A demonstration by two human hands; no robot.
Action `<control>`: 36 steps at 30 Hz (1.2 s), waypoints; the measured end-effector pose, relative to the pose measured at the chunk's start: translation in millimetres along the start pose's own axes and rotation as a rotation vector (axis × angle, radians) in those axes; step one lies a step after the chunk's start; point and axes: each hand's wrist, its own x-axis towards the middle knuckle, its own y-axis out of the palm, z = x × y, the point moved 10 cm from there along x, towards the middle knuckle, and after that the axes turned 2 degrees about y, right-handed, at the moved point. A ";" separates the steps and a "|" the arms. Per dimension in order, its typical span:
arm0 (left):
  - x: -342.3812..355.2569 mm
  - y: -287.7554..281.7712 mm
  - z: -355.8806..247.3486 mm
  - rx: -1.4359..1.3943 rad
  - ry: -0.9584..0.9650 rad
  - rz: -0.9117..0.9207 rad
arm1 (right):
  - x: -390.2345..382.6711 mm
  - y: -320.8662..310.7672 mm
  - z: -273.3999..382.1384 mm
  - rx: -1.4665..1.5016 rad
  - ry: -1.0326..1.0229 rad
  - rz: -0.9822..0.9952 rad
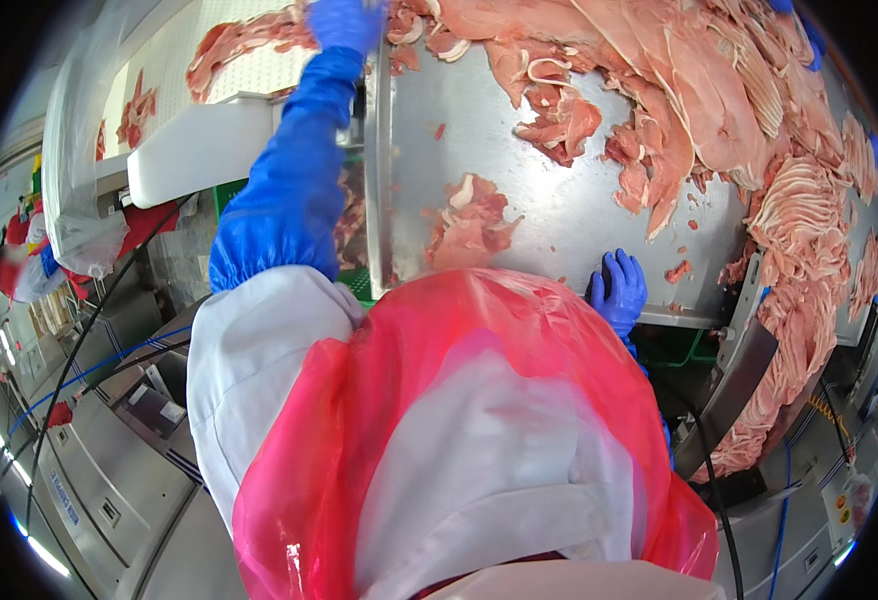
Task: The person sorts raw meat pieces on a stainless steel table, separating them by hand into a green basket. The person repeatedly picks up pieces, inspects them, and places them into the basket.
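Observation:
My left hand (347,25), in a blue glove and blue sleeve, reaches to the upper edge of the view. It is at the end of a long strip of raw meat (244,45) on a white textured belt (274,72). The hand is blurred and its fingers are cut off, so I cannot see whether it grips the strip. My right hand (619,292), also in a blue glove, rests on the near edge of the steel table (559,220) with fingers stretched out and nothing in them. Left of it on the steel lies a flat piece of meat (471,225).
Large sheets of pale meat (659,60) cover the far side of the table. Folded slices (799,330) run down a chute at the right. A white guard plate (204,145) stands by the belt. Green crates (694,347) sit below the table. Another person (34,262) is at far left.

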 end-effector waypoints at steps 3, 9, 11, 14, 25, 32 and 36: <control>-87.1 30.0 -140.8 -0.794 0.672 0.075 | 1.5 -0.6 1.0 -0.022 0.018 0.000; -187.7 56.2 -269.2 -0.524 0.622 0.180 | 1.3 0.9 -1.5 -0.035 -0.006 0.018; -183.3 83.7 -264.1 -0.523 0.549 0.337 | 2.8 -0.3 1.5 -0.042 -0.010 0.018; -171.2 69.3 -236.5 -0.676 0.560 0.356 | -1.7 -0.2 -4.0 -0.026 -0.009 0.005; -3.5 8.5 170.0 0.001 -0.014 -0.190 | 0.4 -2.4 0.5 0.004 -0.032 -0.020; -166.2 -15.1 -60.0 -0.436 0.705 0.045 | -1.8 3.8 -4.6 -0.035 0.002 -0.012; -357.1 -5.9 -174.0 -0.380 1.261 0.571 | -1.0 5.4 -5.4 -0.013 -0.014 -0.018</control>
